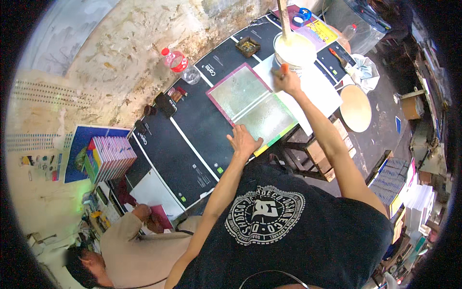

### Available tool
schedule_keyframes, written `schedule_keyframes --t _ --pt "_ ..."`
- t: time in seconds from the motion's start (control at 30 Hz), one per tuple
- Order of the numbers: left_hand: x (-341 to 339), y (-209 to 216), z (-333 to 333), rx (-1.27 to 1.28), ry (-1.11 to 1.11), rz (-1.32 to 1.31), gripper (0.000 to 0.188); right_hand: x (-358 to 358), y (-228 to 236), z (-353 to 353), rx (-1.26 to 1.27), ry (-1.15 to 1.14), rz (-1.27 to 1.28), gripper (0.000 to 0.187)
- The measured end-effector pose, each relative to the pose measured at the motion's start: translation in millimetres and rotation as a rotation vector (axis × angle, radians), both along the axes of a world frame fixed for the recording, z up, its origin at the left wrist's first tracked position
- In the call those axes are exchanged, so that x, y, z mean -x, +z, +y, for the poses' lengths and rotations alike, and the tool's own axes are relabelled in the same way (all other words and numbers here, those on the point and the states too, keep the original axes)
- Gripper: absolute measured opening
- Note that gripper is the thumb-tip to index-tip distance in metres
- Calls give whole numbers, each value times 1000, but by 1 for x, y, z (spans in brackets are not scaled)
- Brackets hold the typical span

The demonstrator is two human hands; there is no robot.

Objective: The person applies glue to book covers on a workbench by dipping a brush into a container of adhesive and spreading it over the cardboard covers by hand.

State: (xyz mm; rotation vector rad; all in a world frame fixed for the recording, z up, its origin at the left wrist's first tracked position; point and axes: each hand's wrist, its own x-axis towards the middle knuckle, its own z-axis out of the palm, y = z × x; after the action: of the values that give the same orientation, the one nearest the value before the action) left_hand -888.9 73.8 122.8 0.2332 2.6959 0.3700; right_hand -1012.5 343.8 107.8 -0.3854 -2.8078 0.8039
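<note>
A flat cover sheet with maroon and green-yellow edges (pixel 226 111) lies on the dark table, two grey boards (pixel 267 118) side by side on it with a narrow gap between. The boards look wet and shiny. My left hand (pixel 244 140) rests with fingers spread at the sheet's near edge. My right hand (pixel 288 83) is closed around a brush (pixel 285 69) with an orange handle end, just beyond the sheet's right side; its bristles are blurred. Right behind it stands a bucket (pixel 301 50) of cream-coloured paste, a wooden stick (pixel 284 19) upright in it.
White paper (pixel 317 98) lies under the bucket. A second brush (pixel 338 57), blue tape (pixel 304 13), a small tray (pixel 248 46) and a plastic bottle (pixel 175 61) are on the table. A round lid (pixel 355 108) is at right. Another person (pixel 139 245) works at left near stacked books (pixel 113 156).
</note>
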Motion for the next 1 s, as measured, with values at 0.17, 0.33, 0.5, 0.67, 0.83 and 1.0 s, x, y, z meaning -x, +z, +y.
schedule_keyframes --t 0.17,0.33,0.5,0.67,0.83,1.0 --pt "-4 -7 -9 -53 8 -27 89 -12 28 -37 286 -66 181 34" --pt "0 -1 -3 -46 39 -13 82 -37 -44 -141 260 143 29 44" --pt "-1 -5 -1 -4 76 -14 81 -16 -40 -36 124 3 -99 58" --pt "2 1 5 52 61 -50 87 0 36 41 -75 45 100 22" --pt "0 2 26 32 65 -19 84 19 49 8 182 323 381 28" --pt "-16 -4 50 52 42 -80 71 38 26 -49 114 961 59 24"
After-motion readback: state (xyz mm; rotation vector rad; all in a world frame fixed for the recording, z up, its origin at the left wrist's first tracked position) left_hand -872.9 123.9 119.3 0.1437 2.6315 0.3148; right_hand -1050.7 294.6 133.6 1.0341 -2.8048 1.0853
